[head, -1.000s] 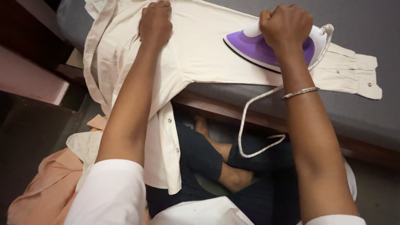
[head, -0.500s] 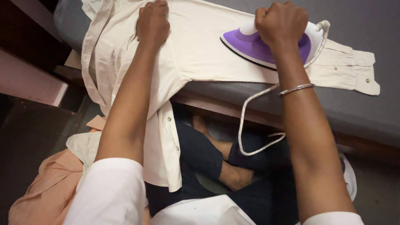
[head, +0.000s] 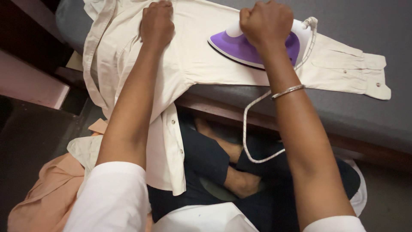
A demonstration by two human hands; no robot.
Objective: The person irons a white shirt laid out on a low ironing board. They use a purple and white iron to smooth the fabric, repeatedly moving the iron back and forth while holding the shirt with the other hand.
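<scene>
A grey padded ironing surface [head: 365, 124] runs across the far side, with a dark wooden edge along its near side and a pinkish ledge [head: 30, 88] at the far left. A cream shirt [head: 193, 56] lies across the grey surface, its sleeve stretched right to the buttoned cuff [head: 375, 79], its body hanging off the near edge towards the floor. A peach garment [head: 47, 193] is heaped at the near left. The right hand [head: 266, 21] is closed in a fist round the handle of the purple and white iron [head: 251, 47], which sits flat on the sleeve. A white cord [head: 253, 129] loops down from the iron. The left hand [head: 156, 23], curled shut, presses the shirt down at the far left.
</scene>
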